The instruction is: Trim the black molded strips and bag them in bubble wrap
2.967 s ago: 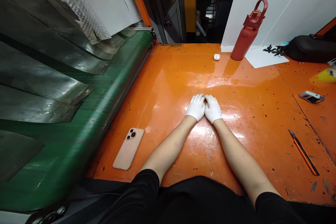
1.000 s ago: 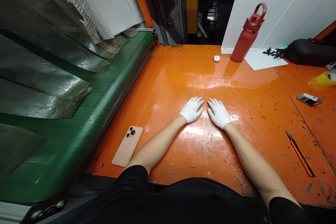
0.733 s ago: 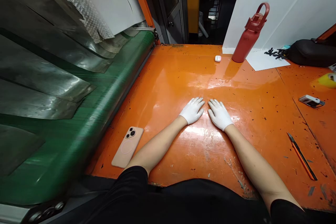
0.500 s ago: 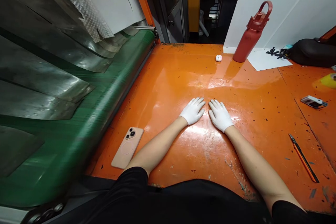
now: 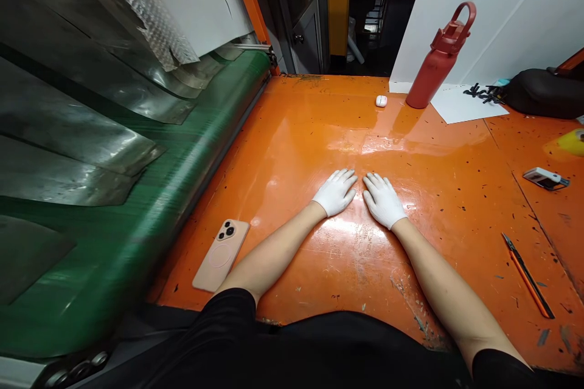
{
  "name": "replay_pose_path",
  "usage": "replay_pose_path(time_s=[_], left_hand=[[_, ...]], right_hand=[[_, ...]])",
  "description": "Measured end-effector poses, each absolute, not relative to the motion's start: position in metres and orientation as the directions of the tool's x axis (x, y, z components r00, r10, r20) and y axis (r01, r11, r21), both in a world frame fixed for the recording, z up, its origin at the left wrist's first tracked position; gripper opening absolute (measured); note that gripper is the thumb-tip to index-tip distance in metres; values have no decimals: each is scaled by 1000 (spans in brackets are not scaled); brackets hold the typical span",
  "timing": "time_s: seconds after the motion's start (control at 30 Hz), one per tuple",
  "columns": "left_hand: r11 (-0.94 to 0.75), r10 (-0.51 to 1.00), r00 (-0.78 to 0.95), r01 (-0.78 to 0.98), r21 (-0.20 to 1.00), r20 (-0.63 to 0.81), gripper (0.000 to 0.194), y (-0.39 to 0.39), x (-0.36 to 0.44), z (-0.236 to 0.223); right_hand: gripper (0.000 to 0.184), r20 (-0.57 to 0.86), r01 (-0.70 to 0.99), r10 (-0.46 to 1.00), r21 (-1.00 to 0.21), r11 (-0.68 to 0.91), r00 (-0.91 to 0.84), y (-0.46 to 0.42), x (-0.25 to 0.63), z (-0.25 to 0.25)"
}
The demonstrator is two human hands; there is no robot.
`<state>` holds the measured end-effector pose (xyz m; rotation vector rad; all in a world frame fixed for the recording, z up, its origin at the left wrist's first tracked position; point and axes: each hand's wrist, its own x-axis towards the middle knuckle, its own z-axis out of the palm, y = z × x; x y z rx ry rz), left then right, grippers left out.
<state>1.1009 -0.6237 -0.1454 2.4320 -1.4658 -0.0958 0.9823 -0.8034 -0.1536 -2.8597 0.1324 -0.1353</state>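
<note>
the white-gloved left hand point(image 5: 335, 192) and right hand point(image 5: 383, 200) lie flat and open on the orange counter point(image 5: 438, 158) at lower centre, holding nothing and just apart; in the earlier view their fingertips touched. nearest the left hand, a pink-cased phone point(image 5: 221, 255) lies at lower left. a utility knife point(image 5: 527, 275) lies at lower right. at upper right, a red water bottle point(image 5: 438, 55) stands upright, its contents hidden, between a white earbud case point(image 5: 381, 101) and white paper point(image 5: 465, 106).
</note>
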Motion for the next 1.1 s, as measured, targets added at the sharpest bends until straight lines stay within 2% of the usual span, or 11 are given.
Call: replay_pose_path(time_s=[0.7,1.1], left_hand=[[-421,-876,469,-859,293,116,53,-624,1103,-149],[-418,-876,467,-861,289,124,52,-624,1103,-151]], right_hand=[[59,52,-93,-113,-300,-949,992,-804,982,-153],[59,82,-72,-101,-307,-949,991,-805,981,-155]])
